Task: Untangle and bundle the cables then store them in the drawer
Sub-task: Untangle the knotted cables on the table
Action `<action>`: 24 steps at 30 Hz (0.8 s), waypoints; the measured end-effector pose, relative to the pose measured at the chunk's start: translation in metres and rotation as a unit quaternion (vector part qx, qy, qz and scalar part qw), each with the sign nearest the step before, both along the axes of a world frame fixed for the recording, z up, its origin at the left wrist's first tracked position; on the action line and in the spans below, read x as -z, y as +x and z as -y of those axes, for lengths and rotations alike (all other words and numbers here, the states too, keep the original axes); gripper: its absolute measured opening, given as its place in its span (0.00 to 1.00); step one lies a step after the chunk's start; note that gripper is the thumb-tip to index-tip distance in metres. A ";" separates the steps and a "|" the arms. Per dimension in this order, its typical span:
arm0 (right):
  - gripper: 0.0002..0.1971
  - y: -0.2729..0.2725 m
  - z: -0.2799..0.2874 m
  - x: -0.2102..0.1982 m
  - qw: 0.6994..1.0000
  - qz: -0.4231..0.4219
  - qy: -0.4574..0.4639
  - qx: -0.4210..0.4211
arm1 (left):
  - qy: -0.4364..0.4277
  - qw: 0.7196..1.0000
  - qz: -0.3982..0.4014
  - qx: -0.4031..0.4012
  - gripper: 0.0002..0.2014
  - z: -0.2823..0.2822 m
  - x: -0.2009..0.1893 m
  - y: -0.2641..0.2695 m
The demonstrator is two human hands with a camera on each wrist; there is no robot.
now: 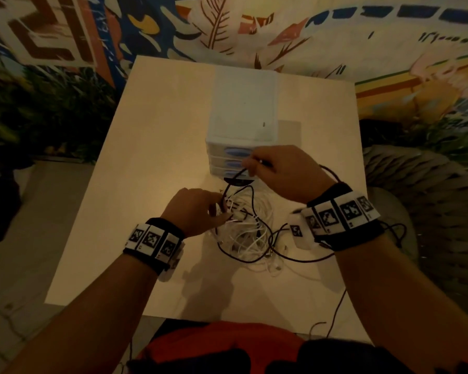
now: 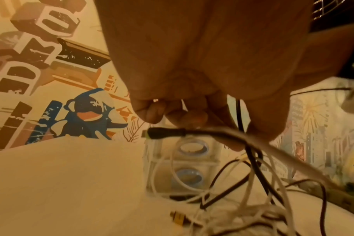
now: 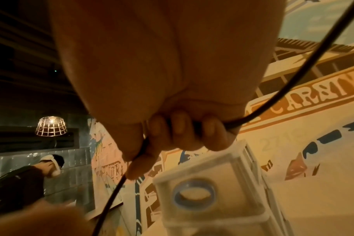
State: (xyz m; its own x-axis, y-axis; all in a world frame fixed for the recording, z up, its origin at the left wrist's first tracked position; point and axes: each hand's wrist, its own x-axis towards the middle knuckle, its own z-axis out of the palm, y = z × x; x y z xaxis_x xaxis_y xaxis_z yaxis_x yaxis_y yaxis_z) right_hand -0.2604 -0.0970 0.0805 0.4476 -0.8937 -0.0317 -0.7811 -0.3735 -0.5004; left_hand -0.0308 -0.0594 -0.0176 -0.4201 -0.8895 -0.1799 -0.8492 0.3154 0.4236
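Note:
A tangle of white and black cables lies on the pale table, just in front of a small white drawer unit with blue handles. My right hand is raised before the drawers and grips a black cable with curled fingers; the cable loops down to the pile. My left hand sits at the pile's left edge and pinches black and white strands near a black plug. The drawers look closed.
The table's near edge is close to my red top. A black cord hangs over the front right edge. A woven seat stands at the right. Another person is far off to the left.

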 end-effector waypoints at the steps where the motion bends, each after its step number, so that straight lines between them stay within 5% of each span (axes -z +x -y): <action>1: 0.18 -0.003 0.003 -0.005 1.000 0.000 -0.007 0.004 | 0.011 1.000 0.002 -0.006 0.14 -0.002 0.003 0.001; 13: 0.17 -0.025 -0.011 -0.009 0.993 0.102 -0.005 0.054 | -0.038 0.992 -0.071 -0.099 0.13 0.001 -0.009 0.004; 24: 0.32 -0.029 -0.025 0.029 0.957 0.237 0.115 0.120 | -0.084 0.946 -0.278 -0.144 0.12 0.003 -0.084 -0.009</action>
State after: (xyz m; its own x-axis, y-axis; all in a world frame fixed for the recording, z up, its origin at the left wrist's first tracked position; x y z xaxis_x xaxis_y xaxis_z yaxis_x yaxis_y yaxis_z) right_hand -0.2896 -0.0720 0.0515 0.2437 -0.9663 -0.0833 -0.4951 -0.0501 -0.8674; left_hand -0.0398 -0.0625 0.0660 -0.1443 -0.9780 0.1507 -0.5711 0.2067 0.7944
